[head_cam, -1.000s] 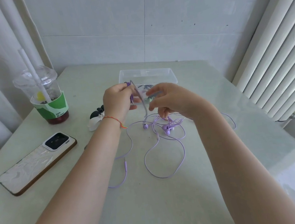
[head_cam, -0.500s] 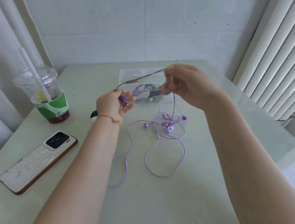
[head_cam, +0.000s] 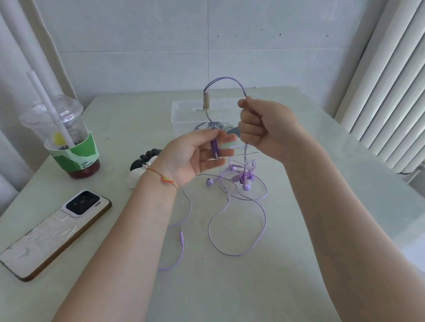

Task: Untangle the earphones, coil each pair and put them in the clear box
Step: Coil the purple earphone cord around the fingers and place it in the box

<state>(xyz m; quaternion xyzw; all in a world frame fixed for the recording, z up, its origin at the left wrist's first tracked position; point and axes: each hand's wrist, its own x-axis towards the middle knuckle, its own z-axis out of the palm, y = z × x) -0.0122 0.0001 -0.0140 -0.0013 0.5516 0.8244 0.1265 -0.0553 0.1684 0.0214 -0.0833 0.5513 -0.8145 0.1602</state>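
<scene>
Up goes the cable: the right hand [head_cam: 263, 126] has swung higher and farther than half a second ago, throwing a purple arch above the clear box [head_cam: 187, 113], so another turn of the coil is going on. The left hand [head_cam: 192, 155] sits palm up just above the worktop [head_cam: 247, 289], fingers [head_cam: 221, 153] only loosely bent, thumb pinning the wound strands across them. The right grip is a closed fist, clamped on the cable. Most of the purple earphones [head_cam: 245, 178] lie tangled on the worktop, just near of the box, a plug [head_cam: 180, 235] trailing nearer. Plenty left to sort.
</scene>
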